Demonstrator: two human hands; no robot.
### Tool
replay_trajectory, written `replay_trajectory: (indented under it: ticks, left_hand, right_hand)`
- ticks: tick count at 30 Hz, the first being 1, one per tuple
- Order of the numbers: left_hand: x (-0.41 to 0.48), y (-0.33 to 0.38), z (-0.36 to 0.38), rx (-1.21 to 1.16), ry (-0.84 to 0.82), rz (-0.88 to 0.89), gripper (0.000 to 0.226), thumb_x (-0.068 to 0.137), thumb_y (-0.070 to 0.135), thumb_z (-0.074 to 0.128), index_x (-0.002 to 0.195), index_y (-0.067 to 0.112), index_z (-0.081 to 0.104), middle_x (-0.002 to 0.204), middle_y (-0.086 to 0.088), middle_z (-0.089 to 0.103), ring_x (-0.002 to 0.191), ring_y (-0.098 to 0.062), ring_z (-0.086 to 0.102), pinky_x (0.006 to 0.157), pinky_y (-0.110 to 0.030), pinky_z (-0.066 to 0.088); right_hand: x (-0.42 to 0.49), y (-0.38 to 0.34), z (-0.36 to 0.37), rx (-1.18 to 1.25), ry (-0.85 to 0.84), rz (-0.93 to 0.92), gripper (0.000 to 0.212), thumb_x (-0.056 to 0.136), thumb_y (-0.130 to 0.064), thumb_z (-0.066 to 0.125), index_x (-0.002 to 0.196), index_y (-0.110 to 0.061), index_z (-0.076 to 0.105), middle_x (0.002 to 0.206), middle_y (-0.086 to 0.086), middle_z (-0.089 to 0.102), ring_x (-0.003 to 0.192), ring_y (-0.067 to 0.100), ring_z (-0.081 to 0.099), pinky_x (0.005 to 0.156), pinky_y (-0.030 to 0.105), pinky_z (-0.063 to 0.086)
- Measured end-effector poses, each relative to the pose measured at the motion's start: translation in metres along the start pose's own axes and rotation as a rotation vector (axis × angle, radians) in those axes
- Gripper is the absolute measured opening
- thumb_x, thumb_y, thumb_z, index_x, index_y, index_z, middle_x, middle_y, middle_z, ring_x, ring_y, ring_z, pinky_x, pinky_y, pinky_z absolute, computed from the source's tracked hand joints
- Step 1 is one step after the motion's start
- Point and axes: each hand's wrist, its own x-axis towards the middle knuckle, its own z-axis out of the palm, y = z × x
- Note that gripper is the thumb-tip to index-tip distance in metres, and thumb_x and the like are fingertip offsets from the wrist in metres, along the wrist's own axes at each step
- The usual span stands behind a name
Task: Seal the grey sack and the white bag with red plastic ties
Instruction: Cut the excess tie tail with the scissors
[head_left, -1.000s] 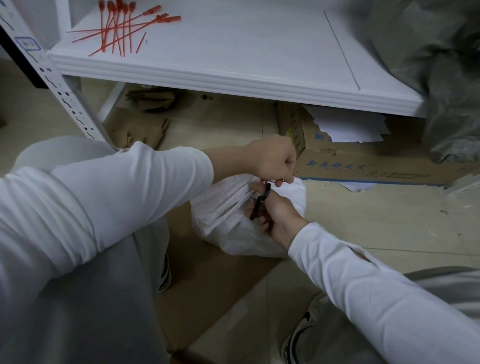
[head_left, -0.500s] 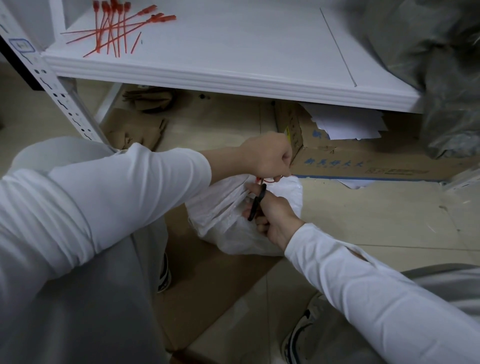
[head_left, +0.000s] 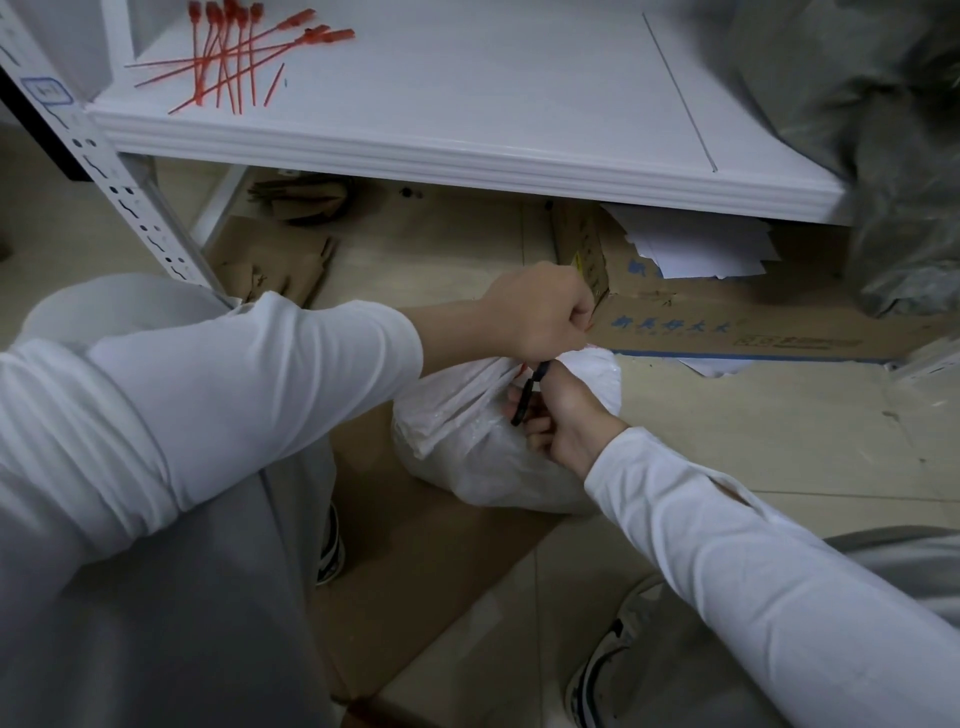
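While the white bag (head_left: 467, 452) sits on the floor just below the front edge of the white shelf (head_left: 467, 104), the left hand (head_left: 540, 312) is clenched over its gathered neck, fingers curled tight on a short bit of red tie (head_left: 523, 368) that shows beneath them. The right hand (head_left: 569, 418), just under the left, has its fingers wrapped round a thin black tool (head_left: 527, 395) held against that neck. Spare ties (head_left: 234, 57) lie at the shelf's far left corner, and the grey sack (head_left: 883, 130) slumps at the shelf's right end.
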Motion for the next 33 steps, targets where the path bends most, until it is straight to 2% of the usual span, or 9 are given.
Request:
replay_trajectory:
  ticks: [4,9,16,20,23,26,28,31,33]
  left_hand:
    - [0.001,-0.001,0.000,0.035,-0.009,-0.001,0.012,0.078,0.016,0.064,0.066,0.016,0.060,0.060,0.009,0.052,0.065,-0.012,0.051,0.051,-0.023,0.031]
    - [0.004,-0.004,-0.002,0.031,0.027,-0.037,0.027,0.077,0.014,0.065,0.056,0.019,0.050,0.058,0.008,0.049,0.063,-0.013,0.051,0.049,-0.022,0.031]
    - [0.008,-0.008,-0.004,0.002,0.098,-0.097,0.018,0.082,0.014,0.063,0.065,0.013,0.058,0.068,-0.001,0.057,0.064,-0.015,0.053,0.055,-0.024,0.038]
    - [0.015,-0.014,-0.014,-0.017,0.174,-0.187,0.021,0.085,0.020,0.065,0.065,0.017,0.059,0.073,0.003,0.062,0.070,-0.015,0.058,0.060,-0.027,0.042]
    - [0.020,-0.017,-0.018,-0.049,0.208,-0.218,0.023,0.085,0.023,0.066,0.063,0.021,0.059,0.072,0.004,0.061,0.071,-0.016,0.059,0.063,-0.028,0.046]
    - [0.021,-0.017,-0.022,-0.109,0.235,-0.208,0.022,0.086,0.023,0.066,0.066,0.018,0.058,0.065,0.008,0.053,0.065,-0.013,0.053,0.063,-0.027,0.044]
    - [0.020,-0.015,-0.025,-0.152,0.248,-0.201,0.027,0.088,0.023,0.065,0.063,0.019,0.054,0.063,0.009,0.051,0.061,-0.011,0.051,0.063,-0.028,0.045]
    - [0.020,-0.014,-0.029,-0.239,0.272,-0.200,0.024,0.092,0.021,0.060,0.071,0.012,0.055,0.074,-0.002,0.066,0.069,-0.019,0.065,0.070,-0.035,0.055]
    - [0.018,-0.010,-0.035,-0.386,0.296,-0.226,0.020,0.097,0.016,0.051,0.080,0.008,0.052,0.085,-0.016,0.071,0.069,-0.024,0.069,0.066,-0.039,0.057]
  right_hand:
    - [0.000,0.003,0.001,-0.031,0.016,-0.026,0.048,0.100,-0.042,0.040,0.060,-0.016,0.046,0.059,0.004,0.051,0.022,0.006,0.027,0.028,0.013,0.016]
    - [-0.004,0.010,0.003,-0.122,0.003,-0.034,0.042,0.087,-0.047,0.061,0.060,-0.017,0.051,0.058,0.003,0.054,0.027,0.008,0.030,0.030,0.014,0.018]
    - [0.003,0.018,0.000,-0.120,0.090,-0.098,0.033,0.086,-0.041,0.067,0.069,-0.015,0.056,0.060,0.003,0.051,0.039,0.013,0.036,0.033,0.015,0.024]
    - [0.005,0.021,-0.005,-0.123,0.155,-0.149,0.029,0.085,-0.041,0.068,0.077,-0.015,0.058,0.063,0.003,0.051,0.045,0.014,0.036,0.035,0.019,0.027]
    - [0.003,0.017,-0.009,-0.041,0.093,-0.130,0.034,0.082,-0.045,0.071,0.075,-0.016,0.056,0.061,0.002,0.050,0.039,0.011,0.034,0.033,0.018,0.024]
    - [-0.002,0.013,-0.009,-0.005,0.008,-0.068,0.045,0.077,-0.059,0.069,0.071,-0.017,0.055,0.062,0.002,0.052,0.034,0.009,0.034,0.033,0.016,0.024]
    - [-0.003,0.010,-0.009,-0.005,0.016,-0.063,0.046,0.078,-0.060,0.067,0.069,-0.016,0.055,0.060,0.001,0.052,0.035,0.009,0.034,0.033,0.015,0.025]
    - [-0.002,0.004,-0.011,0.021,0.068,-0.091,0.041,0.081,-0.054,0.067,0.075,-0.014,0.059,0.061,0.002,0.052,0.038,0.010,0.034,0.034,0.015,0.025]
    - [-0.004,-0.004,-0.012,0.068,0.062,-0.140,0.033,0.079,-0.047,0.071,0.083,-0.016,0.064,0.066,0.004,0.051,0.040,0.012,0.034,0.035,0.016,0.025]
